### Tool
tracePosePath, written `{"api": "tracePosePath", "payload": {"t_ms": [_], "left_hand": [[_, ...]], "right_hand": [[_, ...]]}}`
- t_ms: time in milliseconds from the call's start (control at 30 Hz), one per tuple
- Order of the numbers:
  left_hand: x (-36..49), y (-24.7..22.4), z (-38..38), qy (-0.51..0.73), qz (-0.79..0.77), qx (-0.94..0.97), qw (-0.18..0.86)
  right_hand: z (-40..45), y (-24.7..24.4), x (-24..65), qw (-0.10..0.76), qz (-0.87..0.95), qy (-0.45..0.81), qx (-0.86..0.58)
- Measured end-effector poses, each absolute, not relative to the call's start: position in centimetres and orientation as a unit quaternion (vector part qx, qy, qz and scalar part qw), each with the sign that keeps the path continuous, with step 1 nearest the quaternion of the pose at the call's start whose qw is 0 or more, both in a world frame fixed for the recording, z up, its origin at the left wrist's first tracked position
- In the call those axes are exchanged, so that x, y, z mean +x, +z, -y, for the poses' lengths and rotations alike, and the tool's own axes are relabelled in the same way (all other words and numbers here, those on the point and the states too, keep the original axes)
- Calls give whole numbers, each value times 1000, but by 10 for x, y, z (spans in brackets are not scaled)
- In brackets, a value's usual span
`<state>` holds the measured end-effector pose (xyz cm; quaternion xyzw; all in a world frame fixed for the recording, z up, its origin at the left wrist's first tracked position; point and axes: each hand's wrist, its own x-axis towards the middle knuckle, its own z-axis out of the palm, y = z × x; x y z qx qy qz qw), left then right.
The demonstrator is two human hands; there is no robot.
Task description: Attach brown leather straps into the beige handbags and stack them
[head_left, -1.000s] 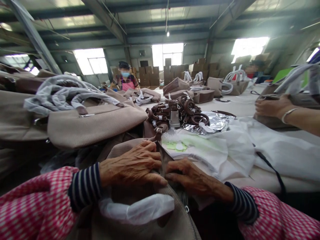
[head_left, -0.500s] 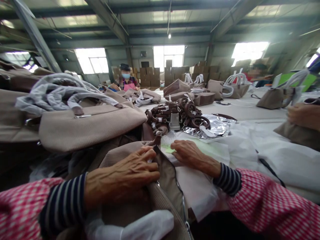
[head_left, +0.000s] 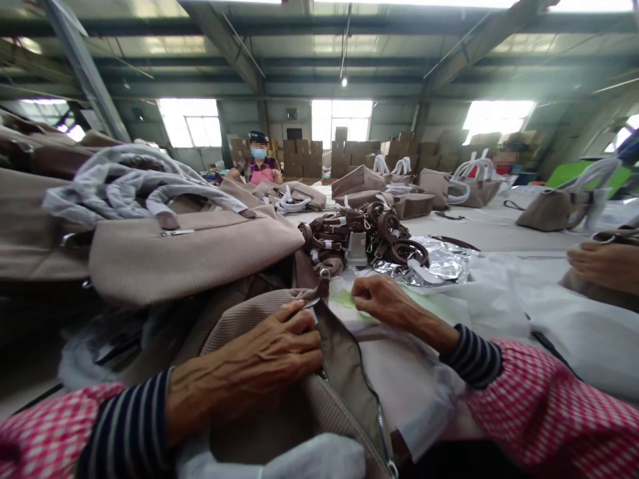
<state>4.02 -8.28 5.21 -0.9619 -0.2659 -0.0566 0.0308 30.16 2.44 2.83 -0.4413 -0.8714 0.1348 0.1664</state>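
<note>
In front of me lies a taupe ribbed handbag point(head_left: 344, 406) with its zip undone and the grey-brown lining showing. My left hand point(head_left: 264, 349) is closed over the bag's edge beside the zip, fingers bent; a small white bit shows by the fingertips. White wrapping covers the bag's handle point(head_left: 319, 459) at the bottom. Beyond the opening, to its right, my right hand point(head_left: 382, 301) is curled closed over light green paper point(head_left: 344, 297). Its fingertips are hidden, so I cannot make out what they hold.
Left, wrapped-handle handbags point(head_left: 200, 253) are piled up. Brown straps point(head_left: 379, 229) lie heaped ahead, by a silver plastic sheet point(head_left: 444, 259). White wrapping sheets point(head_left: 564, 319) spread to the right. Another person's hand point(head_left: 604, 263) is at the right edge; a masked person point(head_left: 259, 166) works across the table.
The view has tilted up slightly, shifting everything a little right and down. My right hand's fingers have curled in more tightly. My left hand stays on the bag's edge.
</note>
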Motion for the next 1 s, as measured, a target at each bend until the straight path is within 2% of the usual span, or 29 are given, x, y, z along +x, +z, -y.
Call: {"api": "tracePosePath", "payload": {"t_ms": [100, 167, 233, 533, 767, 933, 1000], "left_hand": [[39, 44, 82, -55, 250, -966, 28], [37, 43, 82, -50, 252, -966, 43], [36, 44, 84, -42, 260, -963, 50], [48, 58, 82, -5, 249, -967, 60], [61, 72, 74, 23, 224, -974, 37], [61, 71, 68, 24, 226, -973, 34], [59, 68, 67, 18, 228, -973, 39]], "right_hand": [[-10, 32, 304, 279, 789, 360, -413], [8, 33, 299, 275, 731, 485, -393], [26, 33, 290, 238, 700, 557, -378], [26, 12, 269, 153, 704, 570, -394], [13, -3, 259, 217, 686, 628, -298], [11, -10, 258, 137, 680, 656, -297], [10, -11, 254, 149, 690, 639, -307]]}}
